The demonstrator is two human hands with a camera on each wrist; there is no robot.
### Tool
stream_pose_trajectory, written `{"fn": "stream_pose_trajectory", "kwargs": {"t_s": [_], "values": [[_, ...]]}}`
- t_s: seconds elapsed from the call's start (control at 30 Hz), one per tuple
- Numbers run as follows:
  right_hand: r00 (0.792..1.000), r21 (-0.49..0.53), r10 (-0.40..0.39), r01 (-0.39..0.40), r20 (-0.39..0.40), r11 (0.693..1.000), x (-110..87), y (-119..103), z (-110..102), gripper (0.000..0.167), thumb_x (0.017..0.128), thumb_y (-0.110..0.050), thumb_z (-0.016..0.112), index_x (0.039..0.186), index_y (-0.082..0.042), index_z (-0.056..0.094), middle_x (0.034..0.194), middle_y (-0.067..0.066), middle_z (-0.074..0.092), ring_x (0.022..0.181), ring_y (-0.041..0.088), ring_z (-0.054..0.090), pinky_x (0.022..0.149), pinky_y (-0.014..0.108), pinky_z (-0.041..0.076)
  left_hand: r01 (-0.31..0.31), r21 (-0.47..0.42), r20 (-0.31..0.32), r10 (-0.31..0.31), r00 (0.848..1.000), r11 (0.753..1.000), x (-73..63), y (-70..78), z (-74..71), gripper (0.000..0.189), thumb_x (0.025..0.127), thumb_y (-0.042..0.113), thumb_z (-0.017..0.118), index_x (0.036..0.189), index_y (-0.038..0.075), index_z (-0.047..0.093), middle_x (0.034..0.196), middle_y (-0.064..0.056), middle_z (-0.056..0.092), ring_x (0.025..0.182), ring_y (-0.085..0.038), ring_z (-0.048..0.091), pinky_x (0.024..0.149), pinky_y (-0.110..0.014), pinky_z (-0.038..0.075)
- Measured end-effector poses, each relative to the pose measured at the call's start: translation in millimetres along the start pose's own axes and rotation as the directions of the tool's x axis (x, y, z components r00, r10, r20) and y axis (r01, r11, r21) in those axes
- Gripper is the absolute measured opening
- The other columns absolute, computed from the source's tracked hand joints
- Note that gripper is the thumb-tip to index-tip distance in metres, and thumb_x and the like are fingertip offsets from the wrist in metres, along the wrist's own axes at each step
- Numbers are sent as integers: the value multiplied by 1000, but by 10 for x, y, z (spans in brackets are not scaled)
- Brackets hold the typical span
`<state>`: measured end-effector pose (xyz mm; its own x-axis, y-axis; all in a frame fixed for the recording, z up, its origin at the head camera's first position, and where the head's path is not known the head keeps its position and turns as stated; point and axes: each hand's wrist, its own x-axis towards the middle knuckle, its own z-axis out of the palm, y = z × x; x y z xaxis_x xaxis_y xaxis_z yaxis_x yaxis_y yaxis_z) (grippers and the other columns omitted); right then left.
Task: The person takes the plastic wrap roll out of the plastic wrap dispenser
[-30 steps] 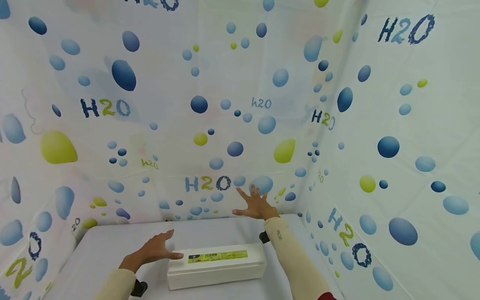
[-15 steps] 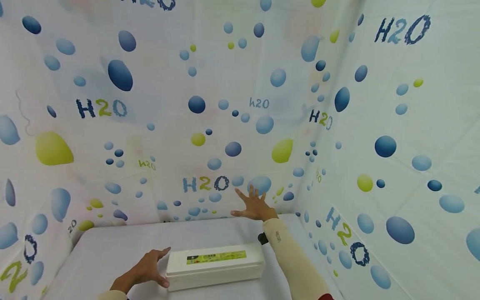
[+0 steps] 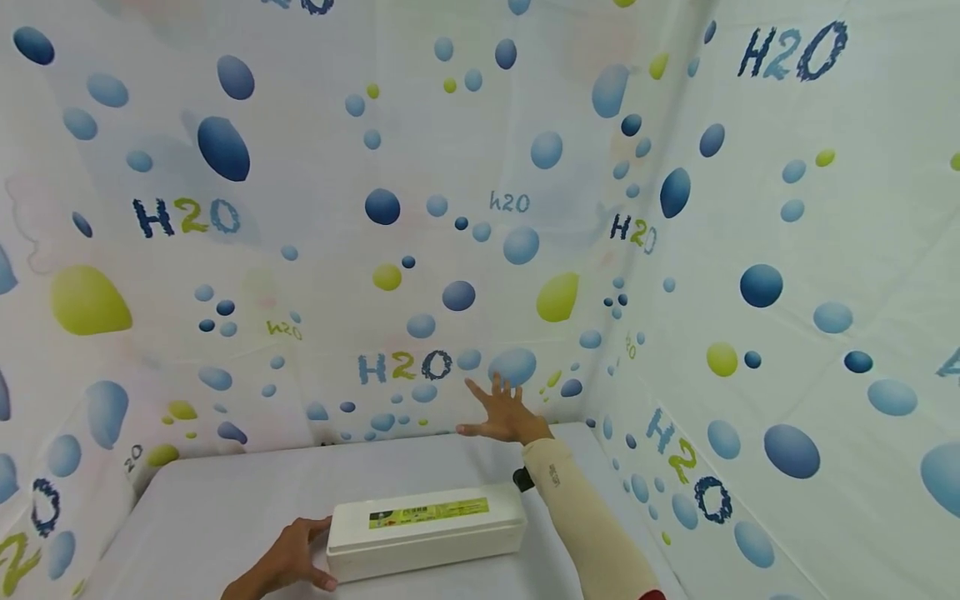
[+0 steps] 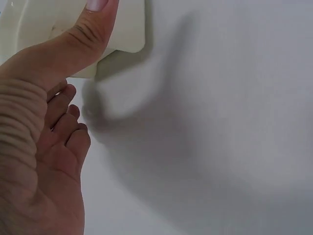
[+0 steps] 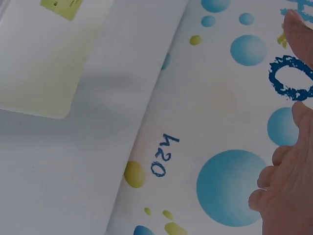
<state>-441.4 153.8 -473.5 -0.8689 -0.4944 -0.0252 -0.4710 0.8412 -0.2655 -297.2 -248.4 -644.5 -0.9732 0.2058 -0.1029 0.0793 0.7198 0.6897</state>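
A long white lidded box (image 3: 431,542) with a yellow-green label (image 3: 427,512) lies on the white table. My left hand (image 3: 288,557) is at its left end, with the thumb by the near corner and the fingertips by the far one. In the left wrist view, the thumb (image 4: 83,39) overlaps the pale box (image 4: 128,22), and the other fingers bend loosely below it. Beyond the box's right end, my right hand (image 3: 504,415) is held up with spread fingers. It holds nothing. The right wrist view catches part of that hand (image 5: 291,191), apart from the box (image 5: 39,73).
White table cover (image 3: 225,500) surrounds the box. Behind the table hangs a back sheet (image 3: 337,250) printed with blue and green drops and "H2O". Another printed sheet (image 3: 810,267) closes in the right side, near my right forearm (image 3: 585,525).
My left hand has come down from above the box's left end, moving left and toward me, to its end face. My right hand keeps its pose. The view has shifted slightly.
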Motion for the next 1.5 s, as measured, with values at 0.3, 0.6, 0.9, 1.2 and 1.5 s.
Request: {"fn": "stream_pose_trajectory", "kwargs": {"t_s": [0.3,0.6,0.9,1.2,1.5], "values": [[998,43,59,-60,31,997,-114,-4,105,108,92,-76,69,176,-31,19,180,34,8,162,66,19,122,83,36,39,-52,-31,-40,999,998,29,-49,121,109,64,45,107,138,-19,61,140,-33,70,134,-54,64,115,-69,53],[991,92,0,-12,134,996,-304,5,343,108,83,-56,91,169,-16,41,176,19,39,164,42,37,132,65,38,-8,-118,-4,7,1000,993,44,-81,164,101,70,42,105,139,-18,62,141,-32,70,134,-53,66,113,-63,57],[979,76,-65,51,195,996,-394,-43,543,107,76,-48,100,165,-15,50,166,11,56,156,38,49,127,55,47,-27,-131,-3,27,1000,991,15,-114,152,100,73,43,103,139,-20,60,141,-33,69,133,-53,67,112,-64,57],[970,82,-100,83,223,993,-392,-198,722,108,75,-50,101,165,-22,50,168,5,54,157,34,48,127,52,48,25,-75,-22,-27,999,997,36,-59,165,100,71,41,105,139,-18,62,141,-34,69,137,-55,63,116,-67,52],[963,61,-105,93,250,994,-461,-365,886,109,69,-46,105,162,-22,54,161,0,61,141,19,59,122,40,52,52,-88,-32,-55,998,995,22,-32,168,97,71,34,105,139,-19,61,142,-34,68,137,-56,63,116,-68,52]]}}
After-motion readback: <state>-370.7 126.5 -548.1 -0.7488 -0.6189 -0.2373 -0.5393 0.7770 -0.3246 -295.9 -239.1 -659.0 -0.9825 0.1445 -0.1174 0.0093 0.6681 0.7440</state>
